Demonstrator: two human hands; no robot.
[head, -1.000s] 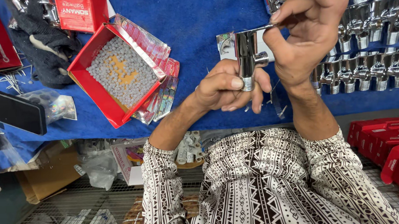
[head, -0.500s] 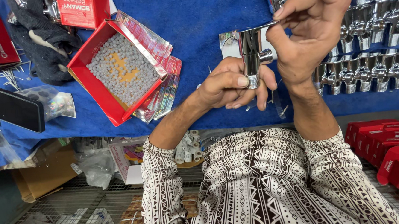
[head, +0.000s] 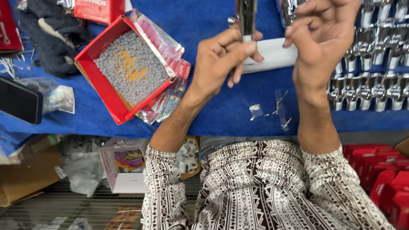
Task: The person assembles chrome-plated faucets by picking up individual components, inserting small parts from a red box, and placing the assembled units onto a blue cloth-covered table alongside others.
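Note:
My left hand [head: 224, 57] grips a shiny chrome tap body [head: 245, 10] and holds it upright above the blue cloth [head: 198, 16]. My right hand [head: 325, 32] is raised beside it, fingers curled with thumb and forefinger pinched; whether a thin clear film is between them I cannot tell. A white paper strip [head: 272, 55] lies on the cloth behind both hands. Scraps of clear film [head: 279, 106] lie on the cloth near my right wrist.
An open red box [head: 99, 81] of small grey and orange parts sits left, with plastic packets [head: 167, 91] beside it. Rows of several chrome fittings [head: 385, 56] fill the right. A black phone [head: 7, 96], dark gloves [head: 48, 30] and red boxes [head: 398, 183] lie around.
My right hand has come off the top of the chrome piece and moved right. My left hand has lifted the piece higher. The white strip behind them now shows.

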